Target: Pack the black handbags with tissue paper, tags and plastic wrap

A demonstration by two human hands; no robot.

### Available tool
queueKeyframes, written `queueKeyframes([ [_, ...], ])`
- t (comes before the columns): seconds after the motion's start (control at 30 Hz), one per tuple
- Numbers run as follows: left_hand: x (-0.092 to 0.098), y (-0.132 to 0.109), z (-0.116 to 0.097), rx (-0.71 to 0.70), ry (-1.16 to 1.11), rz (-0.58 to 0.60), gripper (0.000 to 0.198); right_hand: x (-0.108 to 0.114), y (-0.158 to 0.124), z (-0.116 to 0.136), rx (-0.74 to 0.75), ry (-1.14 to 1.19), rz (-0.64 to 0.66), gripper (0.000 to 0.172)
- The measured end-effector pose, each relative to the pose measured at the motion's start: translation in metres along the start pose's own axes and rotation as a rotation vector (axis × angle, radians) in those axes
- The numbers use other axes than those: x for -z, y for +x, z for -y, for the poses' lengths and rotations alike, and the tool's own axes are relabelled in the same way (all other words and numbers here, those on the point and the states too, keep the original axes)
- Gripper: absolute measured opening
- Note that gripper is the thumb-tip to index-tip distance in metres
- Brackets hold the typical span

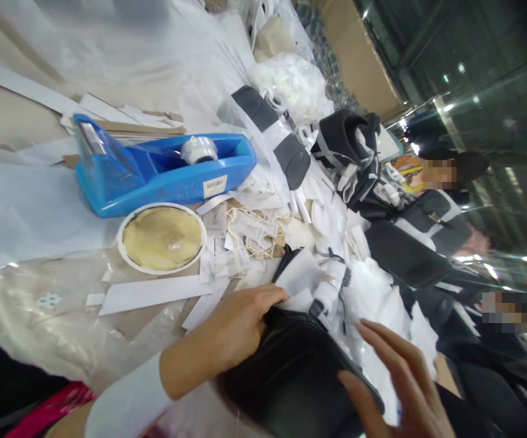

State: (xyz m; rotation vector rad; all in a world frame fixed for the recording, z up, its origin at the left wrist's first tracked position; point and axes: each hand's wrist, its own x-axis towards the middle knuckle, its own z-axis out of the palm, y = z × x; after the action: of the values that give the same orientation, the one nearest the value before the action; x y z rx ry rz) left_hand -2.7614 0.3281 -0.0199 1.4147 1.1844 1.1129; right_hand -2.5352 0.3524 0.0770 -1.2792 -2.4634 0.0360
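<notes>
A black bag with a smooth, shiny surface lies tilted at the bottom middle of the head view. My left hand grips its upper left edge, thumb and fingers closed round the rim. White paper and a wrapped white roll stick out by the bag's far edge. At the bag's right side is my right hand, its thumb and fingers spread apart. Whether its thumb touches the bag I cannot tell.
A blue tape dispenser stands beyond a round white tub of yellowish material. Paper tags with strings lie beside them. Dark bags with white wrapping are heaped at the right, where other people are partly visible.
</notes>
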Motion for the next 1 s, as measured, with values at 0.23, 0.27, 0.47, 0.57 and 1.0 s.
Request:
queueKeyframes([
  [0.23, -0.004, -0.005, 0.008, -0.065, -0.032, -0.021, 0.042, -0.04, 0.036, 0.053, 0.272, 0.106, 0.216, 0.016],
  [0.27, -0.006, -0.004, 0.01, -0.068, -0.026, -0.035, 0.042, -0.041, 0.035, 0.053, 0.272, 0.133, 0.194, 0.01],
  [0.47, -0.019, 0.005, 0.022, -0.122, -0.011, -0.141, 0.034, -0.038, 0.032, 0.047, 0.255, 0.296, 0.141, 0.008],
  [0.57, -0.022, 0.006, 0.021, -0.123, -0.005, -0.173, 0.03, -0.037, 0.032, 0.044, 0.251, 0.381, 0.131, 0.01],
  [1.0, -0.011, -0.005, 0.003, -0.191, -0.002, -0.01, 0.049, -0.033, 0.026, 0.037, 0.317, 0.529, 0.075, 0.014],
])
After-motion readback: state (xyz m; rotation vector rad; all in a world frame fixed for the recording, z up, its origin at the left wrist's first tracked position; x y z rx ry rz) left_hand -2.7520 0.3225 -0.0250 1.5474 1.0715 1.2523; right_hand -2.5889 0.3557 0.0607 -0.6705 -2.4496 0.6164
